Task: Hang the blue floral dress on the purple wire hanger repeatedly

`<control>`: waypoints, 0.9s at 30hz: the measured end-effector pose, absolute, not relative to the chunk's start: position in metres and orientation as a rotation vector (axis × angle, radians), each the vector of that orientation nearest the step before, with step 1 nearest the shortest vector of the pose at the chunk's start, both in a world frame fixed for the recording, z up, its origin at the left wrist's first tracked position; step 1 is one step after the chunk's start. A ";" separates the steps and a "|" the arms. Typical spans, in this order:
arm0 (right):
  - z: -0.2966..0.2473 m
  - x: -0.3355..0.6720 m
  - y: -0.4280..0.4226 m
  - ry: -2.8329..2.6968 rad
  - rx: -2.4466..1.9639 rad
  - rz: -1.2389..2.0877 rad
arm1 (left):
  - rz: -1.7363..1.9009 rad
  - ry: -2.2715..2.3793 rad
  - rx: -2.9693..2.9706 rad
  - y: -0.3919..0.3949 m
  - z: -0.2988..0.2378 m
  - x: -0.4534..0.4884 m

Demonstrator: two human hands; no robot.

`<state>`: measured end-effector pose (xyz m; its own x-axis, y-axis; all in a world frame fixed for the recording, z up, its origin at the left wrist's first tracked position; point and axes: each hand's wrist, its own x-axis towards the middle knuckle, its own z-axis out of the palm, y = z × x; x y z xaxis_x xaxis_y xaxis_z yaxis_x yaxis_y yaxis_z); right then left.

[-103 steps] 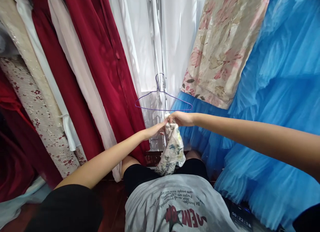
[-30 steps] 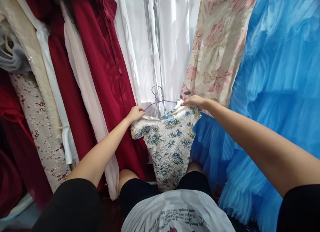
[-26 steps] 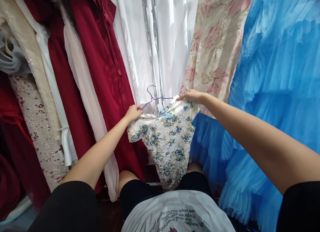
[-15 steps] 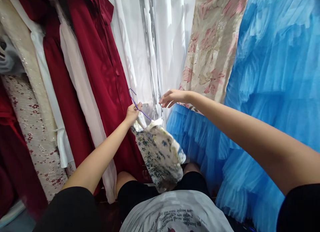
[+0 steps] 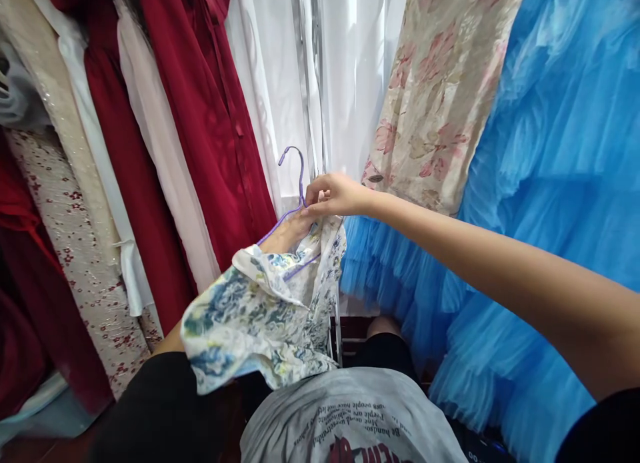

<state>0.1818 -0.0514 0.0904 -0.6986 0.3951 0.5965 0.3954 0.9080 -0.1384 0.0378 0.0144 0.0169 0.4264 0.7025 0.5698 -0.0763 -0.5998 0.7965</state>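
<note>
A purple wire clothes hanger [image 5: 301,176] stands hook up in front of me, a small collared shirt [image 5: 250,323] hanging from it. The shirt is white with a blue, yellow and green pattern and spreads to the left over my forearm and lap. My right hand [image 5: 334,193] is closed, thumb and fingers pinching the hanger just below its hook. Beneath the hanger's arm, my left hand [image 5: 291,232] reaches up to the same spot. Its fingers are hidden by my right hand and the shirt, so its grip cannot be made out.
Long dark red dresses [image 5: 200,116], a pale pink one [image 5: 155,136] and beige ones hang on the left. White drapery [image 5: 350,63] with metal poles [image 5: 311,90] is ahead. A floral beige dress [image 5: 435,103] and a blue ruffled tulle gown [image 5: 550,216] hang on the right.
The hanger has turned upright and the shirt has swung left, showing its patterned side. My right hand, formerly apart, has come in and taken hold of the hanger beside my left hand.
</note>
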 end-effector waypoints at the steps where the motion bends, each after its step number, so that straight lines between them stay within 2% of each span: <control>1: 0.092 0.187 -0.052 -2.386 -0.609 0.005 | 1.197 0.559 1.881 0.016 0.020 0.035; 5: 0.095 0.218 -0.046 -2.131 -0.810 0.016 | 1.071 0.681 1.783 0.017 0.041 -0.001; 13: 0.088 0.266 -0.023 -1.855 -1.058 0.026 | 1.173 0.736 1.844 -0.006 0.082 -0.063; 20: 0.084 0.272 0.011 -1.909 -1.316 -0.012 | 1.426 0.934 2.005 0.018 0.073 -0.047; 27: 0.102 0.238 0.022 -1.938 -1.453 -0.042 | 1.458 1.096 2.193 0.029 0.068 -0.075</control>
